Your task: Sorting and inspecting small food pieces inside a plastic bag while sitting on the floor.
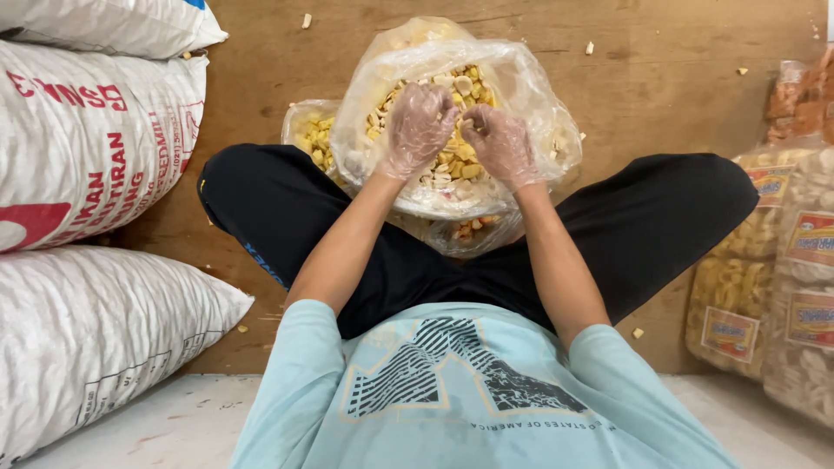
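Wooden floor (678,95) lay crumb-strewn; left hand (419,128) and right hand (499,143), both clenched on crackers (452,161) over the bag (530,87), could spill more.

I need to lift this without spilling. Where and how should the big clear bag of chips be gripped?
Probably grip the big clear bag at its open rim, coming from above with a hand on each side: the mouth faces up, the walls are soft, and loose chips fill the bottom.

Clear gloves on hands (460,135), light-blue tee, black trousers
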